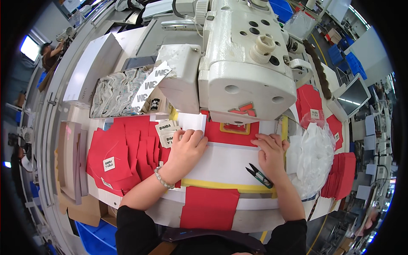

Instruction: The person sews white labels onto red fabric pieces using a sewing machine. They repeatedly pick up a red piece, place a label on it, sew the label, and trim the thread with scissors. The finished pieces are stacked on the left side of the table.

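A red fabric piece lies under the head of a white sewing machine, with a yellow frame on it. My right hand rests its outstretched fingers at that piece's right edge. To the left, my left hand is down on the white work surface with bent fingers a little apart, between the fabric and a small pile of white labels. Its fingertips are partly hidden, and nothing shows in its grip. Black-and-green thread snips lie beside my right wrist.
Red pieces with labels fan out at left. A box of folded strips stands behind them. One red piece lies at the front edge. A clear plastic bag and a red stack are at right.
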`<state>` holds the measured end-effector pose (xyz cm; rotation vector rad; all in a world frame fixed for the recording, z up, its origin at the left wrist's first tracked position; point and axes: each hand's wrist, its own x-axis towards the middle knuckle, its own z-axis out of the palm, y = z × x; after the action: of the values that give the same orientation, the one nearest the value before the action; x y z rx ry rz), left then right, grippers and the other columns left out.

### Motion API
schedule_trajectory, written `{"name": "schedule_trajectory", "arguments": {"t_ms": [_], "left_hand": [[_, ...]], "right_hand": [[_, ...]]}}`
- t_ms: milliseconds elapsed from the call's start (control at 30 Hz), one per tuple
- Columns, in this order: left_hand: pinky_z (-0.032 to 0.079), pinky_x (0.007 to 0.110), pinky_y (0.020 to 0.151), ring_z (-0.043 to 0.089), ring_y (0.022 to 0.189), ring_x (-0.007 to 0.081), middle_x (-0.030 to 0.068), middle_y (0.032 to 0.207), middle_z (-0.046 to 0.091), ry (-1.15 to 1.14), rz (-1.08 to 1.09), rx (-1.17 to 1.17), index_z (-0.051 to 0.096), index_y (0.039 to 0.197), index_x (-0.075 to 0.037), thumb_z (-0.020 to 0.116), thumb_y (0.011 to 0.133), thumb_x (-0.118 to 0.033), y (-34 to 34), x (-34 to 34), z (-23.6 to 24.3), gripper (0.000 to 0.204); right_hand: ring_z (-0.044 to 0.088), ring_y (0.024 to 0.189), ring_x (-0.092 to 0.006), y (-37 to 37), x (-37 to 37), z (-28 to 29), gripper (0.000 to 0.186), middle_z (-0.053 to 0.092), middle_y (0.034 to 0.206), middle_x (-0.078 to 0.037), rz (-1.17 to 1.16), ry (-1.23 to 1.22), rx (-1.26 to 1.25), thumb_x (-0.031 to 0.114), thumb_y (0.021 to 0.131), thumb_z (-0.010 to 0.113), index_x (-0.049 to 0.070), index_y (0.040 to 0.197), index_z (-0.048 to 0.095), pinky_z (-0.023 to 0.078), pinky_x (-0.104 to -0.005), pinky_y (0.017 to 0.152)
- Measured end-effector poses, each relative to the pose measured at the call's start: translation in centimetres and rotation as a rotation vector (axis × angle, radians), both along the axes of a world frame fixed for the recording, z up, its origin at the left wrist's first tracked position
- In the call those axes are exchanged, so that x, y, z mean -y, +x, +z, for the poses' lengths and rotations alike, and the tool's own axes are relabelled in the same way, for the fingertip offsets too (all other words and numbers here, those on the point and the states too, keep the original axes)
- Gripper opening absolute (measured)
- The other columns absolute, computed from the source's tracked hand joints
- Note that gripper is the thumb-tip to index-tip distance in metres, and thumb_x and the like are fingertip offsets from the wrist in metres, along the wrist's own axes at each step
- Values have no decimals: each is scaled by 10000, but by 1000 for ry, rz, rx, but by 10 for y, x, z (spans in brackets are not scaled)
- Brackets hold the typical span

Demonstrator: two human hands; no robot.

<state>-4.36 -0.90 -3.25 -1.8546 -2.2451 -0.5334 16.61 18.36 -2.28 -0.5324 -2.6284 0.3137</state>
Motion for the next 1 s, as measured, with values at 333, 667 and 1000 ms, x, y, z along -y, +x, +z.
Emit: {"name": "schedule_trajectory", "arguments": {"t_ms": [333,667,1000], "left_hand": [[378,474,978,559,1161,207,64,1208,606,9,-25,-114,650,1109,-74,692,819,-185,6,0,1,313],[360,512,1026,566,1195,232,112,1269,618,-55,-23,-167,646,1178,-58,678,845,-253,16,1,2,387],[313,506,1058,556,1199,234,79,1304,604,-88,10,-166,619,1232,-99,708,817,-240,18,3,-1,448]], "right_hand": [[564,1037,-165,0,0,-10,274,645,1239,38,-2,102,-12,98,721,679,165,986,679,280,-395,846],[495,1215,-208,-8,2,-7,370,587,1356,-7,-62,122,77,270,833,681,145,1174,610,265,-406,942],[478,1244,-214,-10,0,-6,366,582,1359,-5,-78,78,93,261,822,684,145,1162,616,255,-434,948]]}}
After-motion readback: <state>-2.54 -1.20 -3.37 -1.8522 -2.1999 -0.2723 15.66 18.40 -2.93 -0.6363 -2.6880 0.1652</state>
